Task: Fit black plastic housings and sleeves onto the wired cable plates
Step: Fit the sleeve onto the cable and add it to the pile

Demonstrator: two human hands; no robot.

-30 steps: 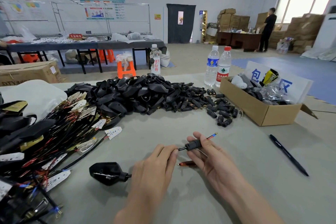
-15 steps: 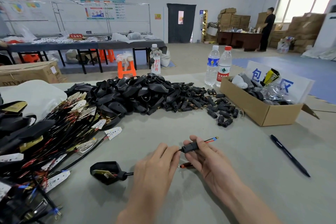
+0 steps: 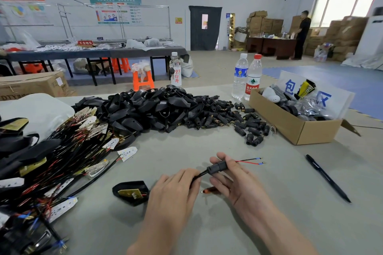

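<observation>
Black sleeve [image 3: 217,167] has slid further along cable [image 3: 199,174]; wire ends [image 3: 249,161] now protrude right. Cable pinched by left hand [image 3: 176,190], sleeve by right hand [image 3: 235,181]. Housing [image 3: 137,184] lies near-left. Judged: sleeve nearly home.

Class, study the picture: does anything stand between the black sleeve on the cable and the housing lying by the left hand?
Only the left hand: it grips the cable between the sleeve, held by the right hand, and the housing.
</observation>
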